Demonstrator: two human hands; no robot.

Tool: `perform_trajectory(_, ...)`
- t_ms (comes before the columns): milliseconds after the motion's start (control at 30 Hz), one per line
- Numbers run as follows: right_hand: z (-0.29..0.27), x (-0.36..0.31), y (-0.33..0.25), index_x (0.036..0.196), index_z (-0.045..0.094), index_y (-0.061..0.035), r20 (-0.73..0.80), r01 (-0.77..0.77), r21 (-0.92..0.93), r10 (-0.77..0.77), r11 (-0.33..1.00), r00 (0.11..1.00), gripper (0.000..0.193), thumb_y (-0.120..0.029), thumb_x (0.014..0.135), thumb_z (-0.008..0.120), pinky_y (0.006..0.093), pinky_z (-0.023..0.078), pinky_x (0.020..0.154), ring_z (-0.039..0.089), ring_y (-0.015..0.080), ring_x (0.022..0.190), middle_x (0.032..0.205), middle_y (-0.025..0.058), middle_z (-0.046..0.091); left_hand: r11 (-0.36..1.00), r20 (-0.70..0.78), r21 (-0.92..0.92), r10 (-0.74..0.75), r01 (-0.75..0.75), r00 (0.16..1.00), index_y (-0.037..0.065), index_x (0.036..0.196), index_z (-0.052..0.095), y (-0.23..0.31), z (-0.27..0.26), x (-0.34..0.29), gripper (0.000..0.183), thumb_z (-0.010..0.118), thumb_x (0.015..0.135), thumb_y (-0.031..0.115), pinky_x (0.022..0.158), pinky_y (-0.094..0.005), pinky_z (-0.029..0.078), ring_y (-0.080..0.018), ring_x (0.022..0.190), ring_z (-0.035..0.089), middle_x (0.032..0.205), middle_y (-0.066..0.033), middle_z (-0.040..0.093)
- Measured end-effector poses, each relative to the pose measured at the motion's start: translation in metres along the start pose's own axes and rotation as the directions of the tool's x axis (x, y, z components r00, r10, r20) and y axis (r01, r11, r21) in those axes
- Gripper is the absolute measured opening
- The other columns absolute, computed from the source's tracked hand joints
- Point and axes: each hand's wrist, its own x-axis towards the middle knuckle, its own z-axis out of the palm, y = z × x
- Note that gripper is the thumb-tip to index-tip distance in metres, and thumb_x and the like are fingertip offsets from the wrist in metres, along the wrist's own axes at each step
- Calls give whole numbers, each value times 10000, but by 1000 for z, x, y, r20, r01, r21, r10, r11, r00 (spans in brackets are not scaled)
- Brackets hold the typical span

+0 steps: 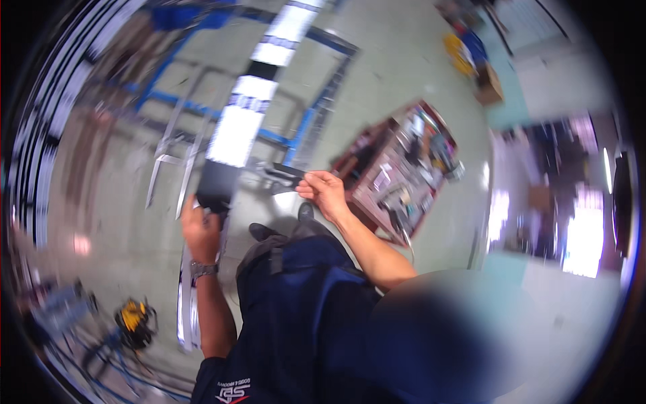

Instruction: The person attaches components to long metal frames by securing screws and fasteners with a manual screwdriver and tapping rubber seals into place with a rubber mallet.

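Observation:
A long, straight bar (232, 138) in white wrapping with black bands runs from the top of the view down past my left side. Beside its dark section, my left hand (202, 227) is closed, a watch on the wrist. A black part lies at those fingertips, too blurred to tell from the bar. My right hand (324, 194), to the right of the bar, pinches the end of a dark, narrow tool (288, 171). That tool points left toward the bar, and its exact kind is smeared by motion.
A blue metal frame (269, 137) stands beyond the bar. On my right is a reddish cart (397, 176) loaded with tools and small parts. A yellow-and-black machine (134, 323) sits on the floor at lower left. A cardboard box (488, 86) lies at upper right.

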Motion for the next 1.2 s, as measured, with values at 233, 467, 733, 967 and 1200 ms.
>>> perform_trajectory(233, -168, -83, -19, 1133, 700, 28, -392, 234, 167, -153, 958, 907, 157, -69, 1012, 722, 406, 671, 832, 788, 295, 926, 1012, 166, 763, 998, 252, 37, 42, -52, 967, -72, 849, 578, 78, 38, 31, 112, 625, 848, 30, 748, -484, 538, -423, 859, 650, 1297, -299, 695)
perform_trajectory(467, -311, -115, -13, 1086, 713, 43, -751, 458, 113, -225, 882, 620, 122, -45, 1002, 729, 377, 677, 824, 783, 278, 904, 1015, 148, 754, 966, 342, -251, 39, 52, 939, 19, 987, 580, 164, 95, 14, 59, 619, 943, 18, 607, -379, 518, -156, 630, 609, 773, -48, 495)
perform_trajectory(733, -472, -63, -49, 1073, 674, 39, -947, 419, 37, -102, 907, 304, 103, -22, 999, 712, 290, 649, 693, 759, 219, 820, 952, 116, 729, 805, 676, -307, -191, 508, 712, 18, 1126, 657, 215, 129, -32, 255, 445, 1098, 157, 522, -312, 519, -137, 492, 539, 676, -21, 516)
perform_trajectory(967, -544, 0, -78, 1095, 664, 29, -980, 399, 39, -43, 916, 195, 137, -19, 982, 724, 293, 619, 587, 738, 203, 732, 931, 117, 719, 661, 747, -280, -305, 697, 590, 76, 932, 528, 249, 146, -62, 275, 662, 1082, 264, 498, -289, 529, -120, 534, 560, 685, -25, 574)
perform_trajectory(1200, -472, 3, -91, 1306, 660, 45, -913, 159, -13, -76, 987, 401, 413, -184, 973, 744, 304, 533, 552, 658, 163, 629, 924, 131, 726, 530, 663, -401, -395, 747, 636, 101, 1058, 502, 300, 140, -51, 173, 667, 1071, 148, 438, -265, 445, -88, 546, 561, 736, -23, 609)
